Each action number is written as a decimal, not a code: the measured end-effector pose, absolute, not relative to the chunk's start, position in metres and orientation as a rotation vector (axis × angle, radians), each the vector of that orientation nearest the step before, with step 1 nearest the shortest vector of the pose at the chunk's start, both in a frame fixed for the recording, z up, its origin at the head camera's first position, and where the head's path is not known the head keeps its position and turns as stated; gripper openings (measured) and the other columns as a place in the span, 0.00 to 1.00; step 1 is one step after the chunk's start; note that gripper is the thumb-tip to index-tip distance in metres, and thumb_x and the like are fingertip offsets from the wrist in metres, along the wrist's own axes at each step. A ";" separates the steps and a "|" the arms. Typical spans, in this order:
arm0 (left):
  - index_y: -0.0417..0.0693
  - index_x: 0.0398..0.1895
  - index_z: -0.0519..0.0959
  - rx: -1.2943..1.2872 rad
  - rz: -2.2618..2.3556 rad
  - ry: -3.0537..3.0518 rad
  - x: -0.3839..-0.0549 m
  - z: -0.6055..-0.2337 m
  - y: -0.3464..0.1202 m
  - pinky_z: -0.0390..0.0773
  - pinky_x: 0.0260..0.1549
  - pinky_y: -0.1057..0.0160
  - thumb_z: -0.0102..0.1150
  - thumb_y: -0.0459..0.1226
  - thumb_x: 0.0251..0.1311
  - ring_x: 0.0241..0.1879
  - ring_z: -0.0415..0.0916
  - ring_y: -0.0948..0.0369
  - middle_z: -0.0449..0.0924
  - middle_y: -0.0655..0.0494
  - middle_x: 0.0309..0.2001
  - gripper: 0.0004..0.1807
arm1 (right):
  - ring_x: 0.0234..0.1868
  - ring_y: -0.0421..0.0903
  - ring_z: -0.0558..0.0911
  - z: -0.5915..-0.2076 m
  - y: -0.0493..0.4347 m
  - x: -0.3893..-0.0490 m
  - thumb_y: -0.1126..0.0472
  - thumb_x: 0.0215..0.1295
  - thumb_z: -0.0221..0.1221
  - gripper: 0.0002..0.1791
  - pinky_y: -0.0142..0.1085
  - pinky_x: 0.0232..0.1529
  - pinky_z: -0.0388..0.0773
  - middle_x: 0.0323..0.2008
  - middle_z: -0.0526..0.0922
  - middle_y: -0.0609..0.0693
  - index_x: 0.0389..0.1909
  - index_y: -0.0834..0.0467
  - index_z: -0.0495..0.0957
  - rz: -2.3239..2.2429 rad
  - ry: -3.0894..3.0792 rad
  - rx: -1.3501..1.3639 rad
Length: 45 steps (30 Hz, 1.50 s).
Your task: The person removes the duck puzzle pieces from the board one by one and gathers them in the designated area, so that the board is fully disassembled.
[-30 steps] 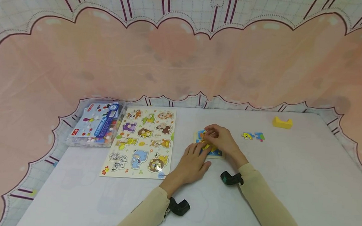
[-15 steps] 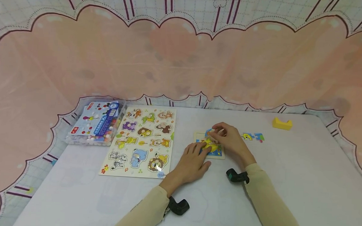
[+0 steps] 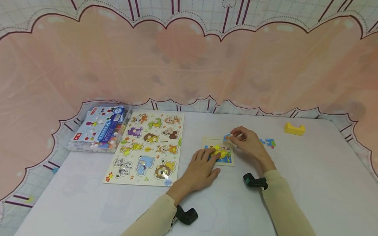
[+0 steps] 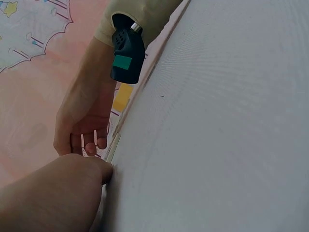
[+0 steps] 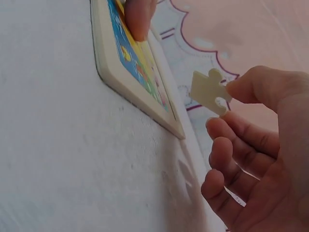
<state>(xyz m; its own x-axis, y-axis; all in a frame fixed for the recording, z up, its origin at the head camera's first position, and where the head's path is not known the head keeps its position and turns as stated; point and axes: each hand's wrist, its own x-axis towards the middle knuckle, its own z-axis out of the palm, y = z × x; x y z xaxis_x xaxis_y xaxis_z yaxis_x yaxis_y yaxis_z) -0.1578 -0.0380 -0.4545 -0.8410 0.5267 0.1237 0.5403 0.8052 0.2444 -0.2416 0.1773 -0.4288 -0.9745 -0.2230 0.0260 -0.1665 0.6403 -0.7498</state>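
Note:
My left hand (image 3: 202, 171) rests on a small wooden jigsaw board (image 3: 208, 142), its outstretched fingers on the yellow and blue picture pieces in the lower part. The board's upper strip shows bare wood. Off the board's upper right corner, my right hand (image 3: 248, 145) pinches a jigsaw piece (image 5: 205, 91) between thumb and index finger. In the right wrist view the piece's plain pale back is seen, held above the table, while the other fingers curl loosely. Just beyond that hand lie joined loose jigsaw pieces (image 3: 270, 142), partly hidden by it.
A large animal puzzle board (image 3: 121, 182) lies left of my left hand. Behind it to the left is a clear plastic box (image 3: 103, 128) of small parts. A yellow notched block (image 3: 294, 129) stands at the back right of the white table (image 3: 325, 194).
The right hand has moved right from the jigsaw board's upper part, carrying a piece away and uncovering the bare strip. The left hand has stayed in place.

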 end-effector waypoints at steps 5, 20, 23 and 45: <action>0.54 0.69 0.61 -0.870 -0.430 -2.944 -0.158 -0.454 -0.038 0.51 0.69 0.52 0.41 0.51 0.69 0.70 0.50 0.52 0.56 0.51 0.70 0.28 | 0.33 0.46 0.75 -0.429 0.183 -0.241 0.52 0.62 0.58 0.16 0.31 0.30 0.72 0.41 0.80 0.56 0.46 0.58 0.76 -1.311 2.763 -0.294; 0.54 0.69 0.61 -0.871 -0.459 -2.950 -0.157 -0.454 -0.037 0.51 0.70 0.52 0.42 0.51 0.68 0.70 0.49 0.52 0.56 0.51 0.70 0.28 | 0.37 0.47 0.70 -0.426 0.217 -0.242 0.44 0.62 0.58 0.22 0.31 0.31 0.68 0.40 0.75 0.52 0.50 0.54 0.76 -1.148 2.729 -0.260; 0.54 0.70 0.61 -0.867 -0.463 -2.954 -0.157 -0.454 -0.037 0.51 0.70 0.52 0.42 0.51 0.68 0.70 0.49 0.52 0.56 0.51 0.70 0.28 | 0.36 0.47 0.70 -0.425 0.225 -0.242 0.45 0.62 0.59 0.22 0.31 0.31 0.69 0.39 0.75 0.53 0.50 0.55 0.76 -1.129 2.730 -0.280; 0.54 0.70 0.61 -0.860 -0.471 -2.957 -0.157 -0.455 -0.037 0.51 0.70 0.52 0.42 0.51 0.68 0.70 0.49 0.52 0.56 0.51 0.70 0.28 | 0.37 0.48 0.69 -0.422 0.252 -0.241 0.51 0.63 0.59 0.21 0.32 0.32 0.67 0.38 0.73 0.53 0.53 0.57 0.75 -0.995 2.764 -0.246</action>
